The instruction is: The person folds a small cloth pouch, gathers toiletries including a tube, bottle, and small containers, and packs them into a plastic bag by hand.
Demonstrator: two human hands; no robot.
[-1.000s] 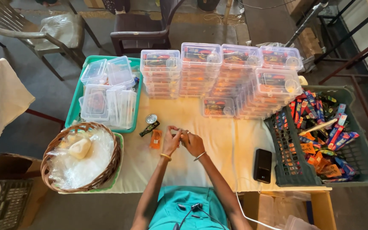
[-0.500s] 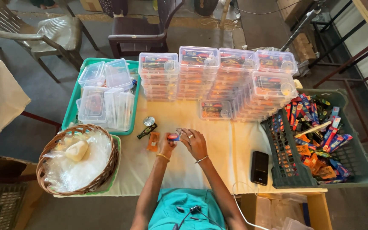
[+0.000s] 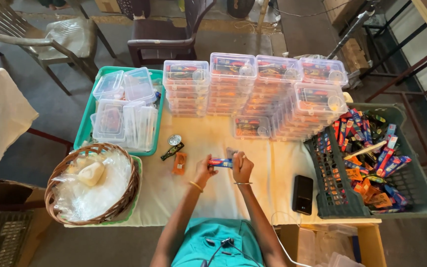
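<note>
Small red-blue box (image 3: 221,162) held level between hands, left hand (image 3: 204,169) and right hand (image 3: 243,167) pinching its ends

Table (image 3: 213,193) — boxes (image 3: 253,91), basket (image 3: 92,184), phone (image 3: 302,194).

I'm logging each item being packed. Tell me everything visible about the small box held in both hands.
The small box is a slim, long carton, red and blue, seemingly cardboard. It lies roughly level above the cloth-covered table, held at its ends between the left hand and the right hand. Whether its flaps are open is too blurred to tell.
</note>
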